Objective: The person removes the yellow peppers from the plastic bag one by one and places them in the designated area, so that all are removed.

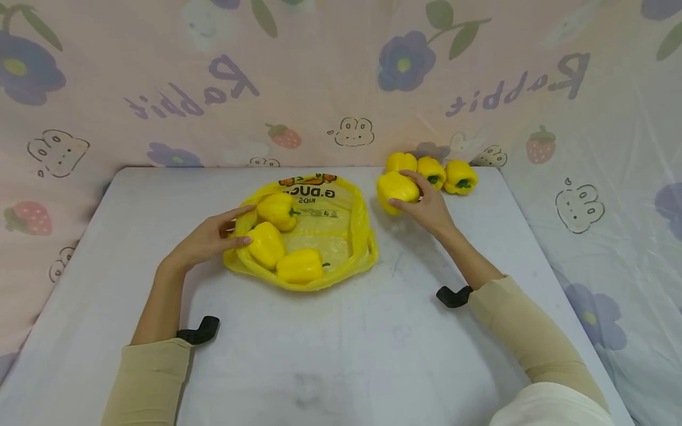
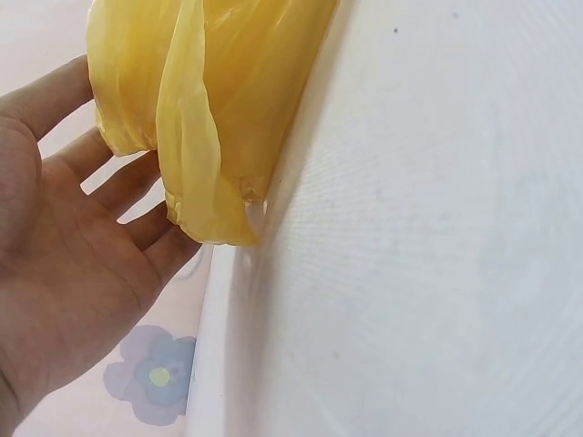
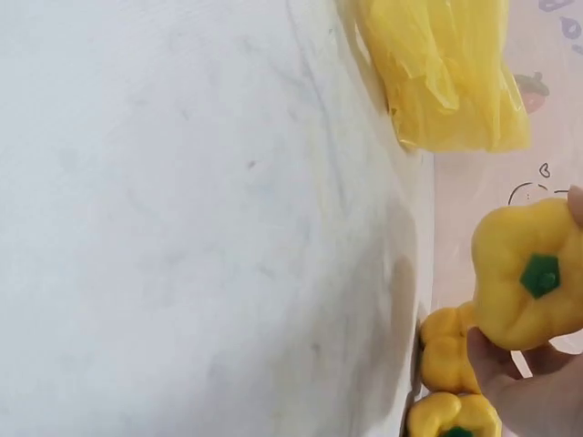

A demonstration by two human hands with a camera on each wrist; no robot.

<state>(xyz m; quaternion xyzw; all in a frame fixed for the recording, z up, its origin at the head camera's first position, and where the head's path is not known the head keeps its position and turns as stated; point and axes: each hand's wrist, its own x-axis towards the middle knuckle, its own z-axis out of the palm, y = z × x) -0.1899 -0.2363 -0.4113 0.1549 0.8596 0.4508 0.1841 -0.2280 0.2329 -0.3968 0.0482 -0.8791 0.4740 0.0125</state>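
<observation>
An unfolded yellow plastic bag (image 1: 359,260) lies on the table with its mouth facing up. Three yellow bell peppers show inside it, at its left and front: one pepper (image 1: 277,211) at the back, another (image 1: 266,245) in front, a third (image 1: 300,266) lying on its side. My left hand (image 1: 205,236) touches the bag's left side, fingers fairly straight and spread; in the left wrist view they lie against the plastic (image 2: 205,109). Above the table, right of the bag, my right hand (image 1: 428,207) grips another yellow bell pepper (image 1: 396,190), whose green stem (image 3: 541,275) shows in the right wrist view.
Three more bell peppers stand in a group at the table's back right: one (image 1: 401,161) behind the held one, another (image 1: 433,171) beside it, and the rightmost (image 1: 460,177). A patterned curtain (image 1: 319,77) hangs behind the white table (image 1: 346,355).
</observation>
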